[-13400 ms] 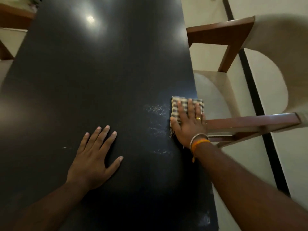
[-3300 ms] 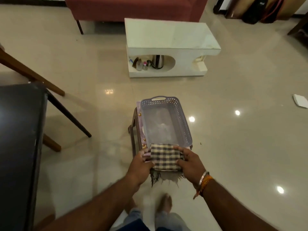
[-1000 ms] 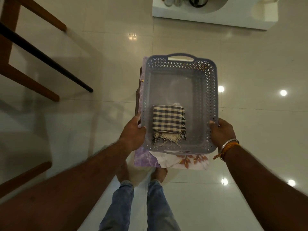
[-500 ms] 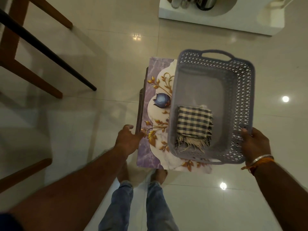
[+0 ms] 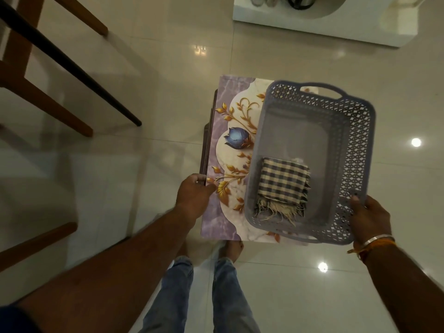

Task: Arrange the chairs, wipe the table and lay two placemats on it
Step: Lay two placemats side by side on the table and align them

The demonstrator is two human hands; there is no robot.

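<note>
A grey plastic basket (image 5: pixel 355 150) is lifted and tilted to the right, and my right hand (image 5: pixel 368 218) grips its near right corner. A folded checked cloth (image 5: pixel 282 183) lies inside it near the front. Below the basket a purple and white placemat (image 5: pixel 230 150) with gold leaves and a blue flower lies on a small dark stool (image 5: pixel 208 140). My left hand (image 5: pixel 193 195) pinches the placemat's left edge, thumb on top. Whether more than one mat lies there I cannot tell.
Wooden chair legs (image 5: pixel 45 102) and a black table leg (image 5: pixel 79 70) stand at the left. A white low table (image 5: pixel 319 30) with a kettle (image 5: pixel 300 2) in its recess is at the top right. My feet (image 5: pixel 230 248) stand on the glossy tiled floor just behind the stool.
My right hand has carried the basket further right and off the placemat, uncovering more of it. My left hand has moved from the basket's side to the mat's left edge and taken hold.
</note>
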